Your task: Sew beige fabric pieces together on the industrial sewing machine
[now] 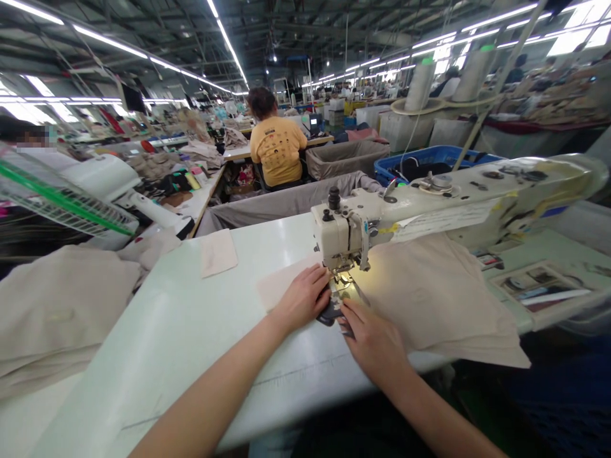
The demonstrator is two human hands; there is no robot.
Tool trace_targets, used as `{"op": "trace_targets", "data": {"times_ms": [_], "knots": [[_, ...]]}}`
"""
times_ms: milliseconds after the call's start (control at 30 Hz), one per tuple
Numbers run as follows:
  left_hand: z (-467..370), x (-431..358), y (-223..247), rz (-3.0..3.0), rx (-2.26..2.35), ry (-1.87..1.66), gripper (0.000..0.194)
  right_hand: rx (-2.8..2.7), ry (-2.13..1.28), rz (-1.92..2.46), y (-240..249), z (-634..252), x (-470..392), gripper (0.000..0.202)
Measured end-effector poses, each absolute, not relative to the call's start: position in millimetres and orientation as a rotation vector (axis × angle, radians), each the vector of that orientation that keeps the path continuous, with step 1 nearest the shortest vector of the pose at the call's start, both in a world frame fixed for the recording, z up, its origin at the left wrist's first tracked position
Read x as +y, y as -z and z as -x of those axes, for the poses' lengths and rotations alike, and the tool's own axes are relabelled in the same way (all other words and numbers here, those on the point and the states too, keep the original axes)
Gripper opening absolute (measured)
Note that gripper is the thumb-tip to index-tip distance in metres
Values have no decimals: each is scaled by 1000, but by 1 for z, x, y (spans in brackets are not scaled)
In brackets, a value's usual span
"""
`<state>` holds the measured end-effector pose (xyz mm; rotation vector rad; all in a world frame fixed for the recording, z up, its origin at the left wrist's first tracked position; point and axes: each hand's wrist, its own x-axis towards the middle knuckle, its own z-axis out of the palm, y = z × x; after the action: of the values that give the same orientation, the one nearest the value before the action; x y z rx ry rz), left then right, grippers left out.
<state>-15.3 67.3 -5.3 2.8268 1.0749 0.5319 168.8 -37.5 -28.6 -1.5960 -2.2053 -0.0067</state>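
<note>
A white sewing machine (338, 238) stands on the pale green table, its lamp lighting the needle area. My left hand (305, 296) lies on a beige fabric piece (277, 283) just left of the presser foot, fingers together and pointing at the needle. Close in front of the needle plate, my right hand (370, 337) has its thumb and fingertips pinched at the edge of a dark plate; what they hold is too small to make out. Stacked beige fabric (434, 292) lies under the machine arm, right of the needle. A small beige piece (219, 253) rests on the table at the left.
Beige cloth (57, 318) is piled at the left, below a white fan (95, 184) with a green rim. A tray of small tools (539, 289) sits at the right. Behind the table are a grey cloth-lined bin (286, 202), a blue basket (439, 156) and a seated person (277, 143).
</note>
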Motion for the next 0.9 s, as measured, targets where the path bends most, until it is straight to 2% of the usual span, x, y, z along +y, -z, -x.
{"op": "trace_targets", "data": {"times_ms": [267, 333, 467, 667, 900], "knots": [[27, 12, -7, -2758, 1396, -288, 37, -2077, 212, 1533, 37, -171, -40, 26], [37, 8, -16, -2712, 1353, -286, 31, -2086, 206, 1527, 36, -172, -40, 26], [62, 21, -26, -2658, 1205, -278, 32, -2040, 139, 1535, 31, -175, -42, 28], [68, 19, -30, -2545, 2036, 255, 27, -1970, 0, 1529, 23, -188, -49, 52], [56, 6, -38, -2431, 2176, 359, 30, -2242, -179, 1323, 14, -191, -54, 61]]}}
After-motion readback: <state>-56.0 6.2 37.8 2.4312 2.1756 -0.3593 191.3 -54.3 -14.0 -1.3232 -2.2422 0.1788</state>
